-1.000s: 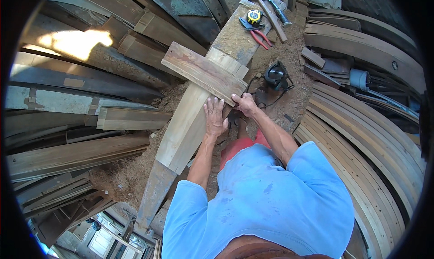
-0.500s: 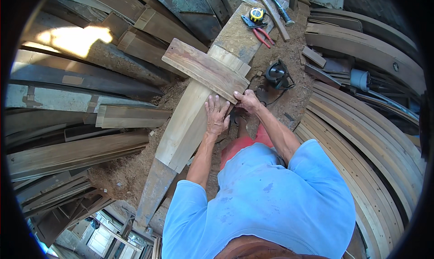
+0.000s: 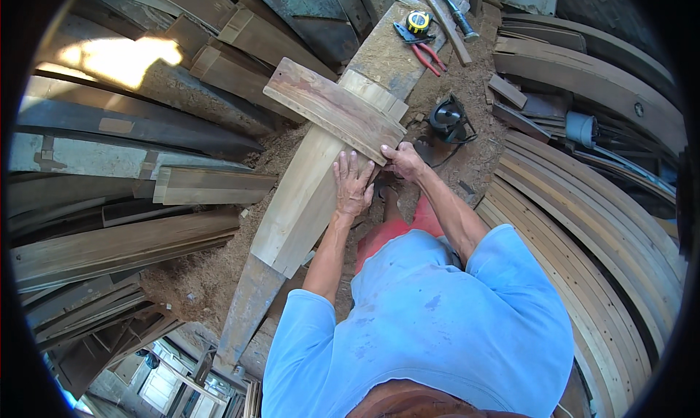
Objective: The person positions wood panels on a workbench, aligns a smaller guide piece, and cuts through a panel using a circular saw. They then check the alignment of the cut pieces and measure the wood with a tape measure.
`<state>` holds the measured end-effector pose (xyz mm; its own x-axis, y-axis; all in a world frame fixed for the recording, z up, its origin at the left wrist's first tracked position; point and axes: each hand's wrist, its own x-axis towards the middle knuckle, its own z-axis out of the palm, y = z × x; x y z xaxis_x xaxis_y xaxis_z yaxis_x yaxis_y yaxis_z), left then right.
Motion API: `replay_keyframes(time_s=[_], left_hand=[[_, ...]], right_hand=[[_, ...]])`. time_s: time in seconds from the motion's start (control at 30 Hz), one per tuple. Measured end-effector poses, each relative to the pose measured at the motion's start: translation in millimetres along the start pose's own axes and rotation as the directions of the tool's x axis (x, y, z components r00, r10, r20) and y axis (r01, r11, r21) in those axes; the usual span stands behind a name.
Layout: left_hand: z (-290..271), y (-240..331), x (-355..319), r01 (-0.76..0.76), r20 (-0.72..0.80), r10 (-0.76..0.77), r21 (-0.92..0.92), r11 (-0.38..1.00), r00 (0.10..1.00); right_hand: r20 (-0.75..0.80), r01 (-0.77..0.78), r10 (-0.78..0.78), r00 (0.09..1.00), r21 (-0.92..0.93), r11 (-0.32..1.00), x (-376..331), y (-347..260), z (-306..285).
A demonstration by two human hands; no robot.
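Two bare hands were at work over one bench (image 3: pixel 251 312), which ran slantwise in front of one person in a blue shirt (image 3: pixel 437 316) and red shorts (image 3: pixel 380 239). On it lay a length of pale wood (image 3: pixel 295 214) with a line running down it; I couldn't tell whether it was one plank or two. Across the pale wood, near its far end, rested one short board (image 3: pixel 332 112), its left end jutting out past the side.

The left hand (image 3: pixel 353 188) lay flat and loose, fingers spread on the pale wood just below the short board, grasping nothing. The right hand (image 3: pixel 405 161) was pinching the short board at its near right corner, though its lower fingers were hidden from me.

At the bench's far end I counted one yellow-and-black tape measure (image 3: pixel 418 22), one pair of pliers (image 3: pixel 430 59) with two red handles, one hammer (image 3: pixel 453 11) and one wooden stick (image 3: pixel 450 29) beside it. One black power tool (image 3: pixel 450 119) sat on the ground to the right, amid sawdust. Farther right, curved boards (image 3: pixel 576 254) were stacked, too many to count surely.
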<state>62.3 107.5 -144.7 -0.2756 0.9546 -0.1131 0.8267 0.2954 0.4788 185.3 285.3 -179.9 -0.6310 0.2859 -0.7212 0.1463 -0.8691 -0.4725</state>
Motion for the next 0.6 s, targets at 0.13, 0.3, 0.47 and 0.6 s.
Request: replay_keyframes(time_s=[0.13, 0.3, 0.47, 0.6], left_hand=[[2, -1, -1, 0.017, 0.029, -0.018, 0.018, 1.000, 0.999], [-9, 11, -2, 0.132, 0.027, -0.135, 0.076, 0.988, 0.990], [-9, 8, -11, 0.152, -0.016, -0.151, 0.056, 0.987, 0.988], [-10, 8, -8, 0.153, -0.056, -0.149, 0.071, 0.986, 0.987]], right_hand=[[0.004, -0.014, 0.014, 1.000, -0.001, 1.000, -1, -2, 2], [-0.043, -0.045, 0.040, 0.998, -0.108, 0.993, 1, 0, -2], [0.026, 0.032, -0.029, 0.999, -0.149, 0.988, -9, -1, 7], [-0.003, 0.126, -0.138, 0.990, -0.392, 0.911, -10, 9, -16]])
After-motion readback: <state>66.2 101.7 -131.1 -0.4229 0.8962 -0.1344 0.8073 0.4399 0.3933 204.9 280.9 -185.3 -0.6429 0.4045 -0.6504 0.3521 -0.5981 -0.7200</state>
